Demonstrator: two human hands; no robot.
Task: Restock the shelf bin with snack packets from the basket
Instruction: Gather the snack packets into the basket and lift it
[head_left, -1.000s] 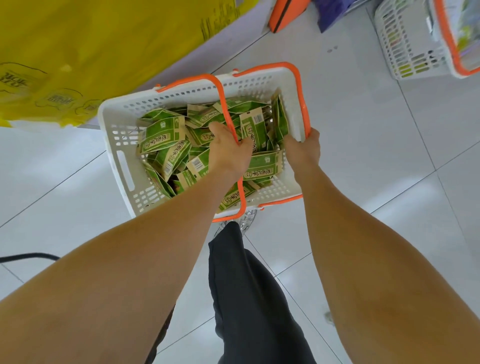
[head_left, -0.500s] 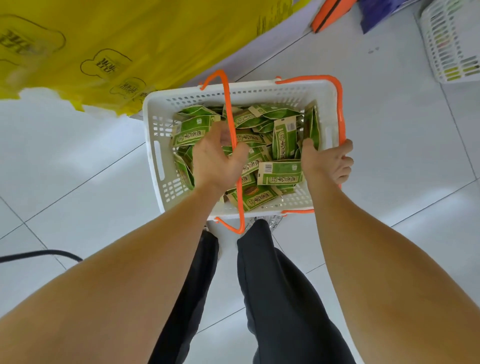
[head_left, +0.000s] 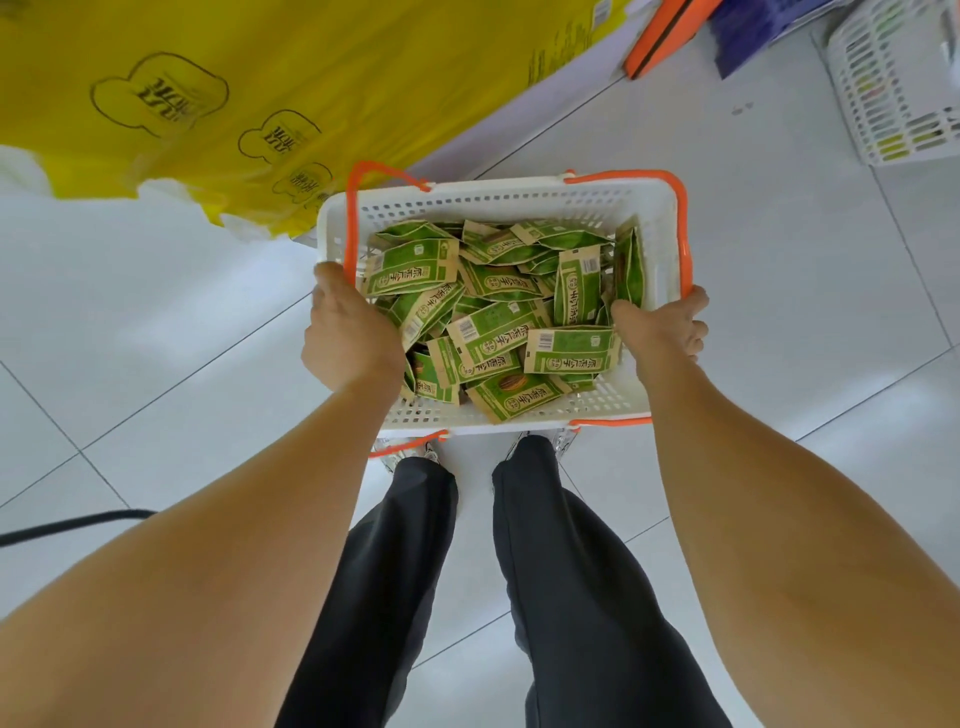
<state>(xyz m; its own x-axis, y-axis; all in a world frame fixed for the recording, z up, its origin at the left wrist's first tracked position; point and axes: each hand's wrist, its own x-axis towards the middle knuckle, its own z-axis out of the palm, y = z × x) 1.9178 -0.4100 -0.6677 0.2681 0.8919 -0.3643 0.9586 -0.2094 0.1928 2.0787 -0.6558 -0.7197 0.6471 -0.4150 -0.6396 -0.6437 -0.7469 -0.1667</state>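
Lower frame: two dark trouser legs (head_left: 519, 597) over pale floor tiles (head_left: 805, 260), feet under the load. Stance squared beneath the basket, judged to keep the weight close to the body.

Centre frame: white perforated basket (head_left: 498, 200) held off the floor, roughly level. Left hand (head_left: 349, 338) closed over the left rim at centre left, fingers curled down the outside wall; nothing else in its grasp. Right hand (head_left: 662, 325) closed over the right rim at centre right, thumb inside, fingers wrapped under the orange handle (head_left: 683, 234). Both handles folded outward against the rim rather than raised; grip on the rims judged to give steadier control of tilt than swinging handles would.

Contents: green snack packets (head_left: 498, 322) heaped loose, filling most of the floor of the basket, one standing on edge against the right wall. None in hand.

Upper left of frame: yellow printed bag (head_left: 260, 78), just beyond the far rim. Upper right: second white basket (head_left: 893, 88), well apart.

Shelf bin not in view. Restocking judged not yet begun; basket in carriage.
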